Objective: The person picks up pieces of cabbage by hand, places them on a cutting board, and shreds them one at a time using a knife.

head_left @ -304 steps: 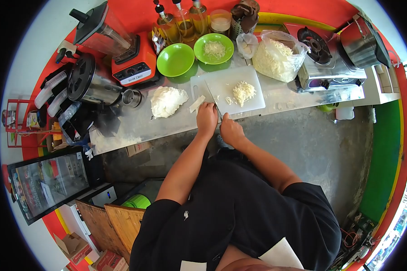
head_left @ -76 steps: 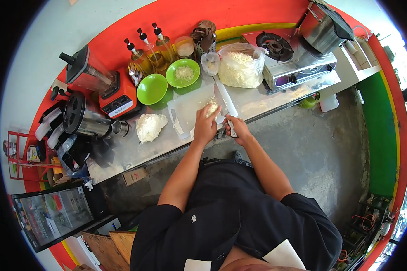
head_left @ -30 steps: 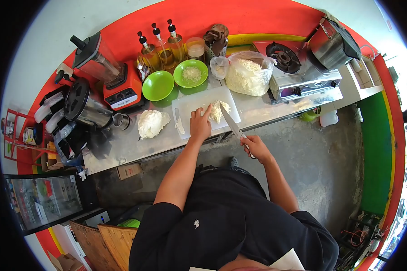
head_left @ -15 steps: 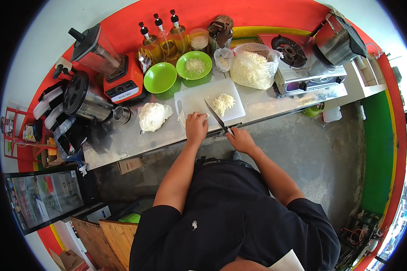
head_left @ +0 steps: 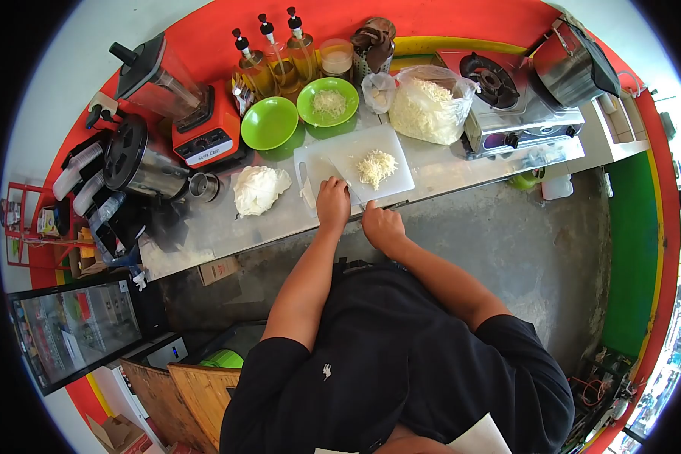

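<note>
My right hand (head_left: pixel 383 225) is closed round the handle of a kitchen knife (head_left: pixel 345 175). Its blade lies across the white cutting board (head_left: pixel 321 153), right beside the fingers of my left hand (head_left: pixel 333 203). That left hand is curled down on the board's near edge; whatever its fingers press on is hidden. A pale strip (head_left: pixel 306 193) shows just left of it. Right of the blade sits a heap of shredded cabbage (head_left: pixel 377 168). Off the board to the left rests a larger whitish cabbage piece (head_left: pixel 259 189).
Two green bowls (head_left: pixel 270 123) stand behind the board, one with pale shreds in it. A plastic bag of shredded cabbage (head_left: pixel 429 113) sits right of them, beside a gas stove (head_left: pixel 522 125). A red blender (head_left: pixel 204 140) and pump bottles (head_left: pixel 285 72) line the back.
The knife has shifted left, from beside the shredded heap to against my left fingers. My right hand has come closer to my left hand.
</note>
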`<state>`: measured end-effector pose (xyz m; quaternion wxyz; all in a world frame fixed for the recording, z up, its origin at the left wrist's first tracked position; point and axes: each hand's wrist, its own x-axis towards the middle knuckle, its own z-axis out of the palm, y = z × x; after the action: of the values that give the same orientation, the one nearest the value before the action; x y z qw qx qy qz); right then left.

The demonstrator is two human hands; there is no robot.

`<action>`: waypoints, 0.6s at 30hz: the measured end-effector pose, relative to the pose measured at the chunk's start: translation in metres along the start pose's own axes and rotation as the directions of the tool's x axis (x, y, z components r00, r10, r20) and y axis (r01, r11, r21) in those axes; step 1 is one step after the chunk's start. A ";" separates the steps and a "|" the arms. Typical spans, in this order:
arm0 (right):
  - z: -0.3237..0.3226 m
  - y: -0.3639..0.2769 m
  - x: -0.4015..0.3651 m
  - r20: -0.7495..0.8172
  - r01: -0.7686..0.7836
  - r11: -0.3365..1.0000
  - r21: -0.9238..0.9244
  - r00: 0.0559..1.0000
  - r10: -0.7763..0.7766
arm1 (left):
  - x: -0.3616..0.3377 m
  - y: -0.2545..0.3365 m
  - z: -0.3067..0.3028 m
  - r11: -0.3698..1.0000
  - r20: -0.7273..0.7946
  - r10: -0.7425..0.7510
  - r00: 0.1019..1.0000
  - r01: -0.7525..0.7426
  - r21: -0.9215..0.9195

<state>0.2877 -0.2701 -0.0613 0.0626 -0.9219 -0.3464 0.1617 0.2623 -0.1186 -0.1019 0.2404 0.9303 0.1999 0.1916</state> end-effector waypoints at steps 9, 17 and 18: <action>0.008 0.007 0.005 0.012 -0.016 0.999 -0.051 1.000 0.016 | -0.004 0.005 -0.003 0.998 -0.036 -0.069 0.997 0.069 -0.003; 0.006 0.003 0.002 0.028 -0.011 0.997 -0.072 1.000 0.013 | -0.005 0.007 -0.006 0.993 -0.001 -0.119 0.993 0.119 0.017; 0.002 0.001 0.002 0.047 -0.006 0.998 -0.058 0.999 0.009 | -0.005 0.008 -0.006 0.993 -0.010 -0.119 0.993 0.119 0.012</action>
<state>0.2894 -0.2694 -0.0640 0.0271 -0.9205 -0.3489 0.1737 0.2579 -0.1248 -0.0944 0.2445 0.9173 0.2576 0.1799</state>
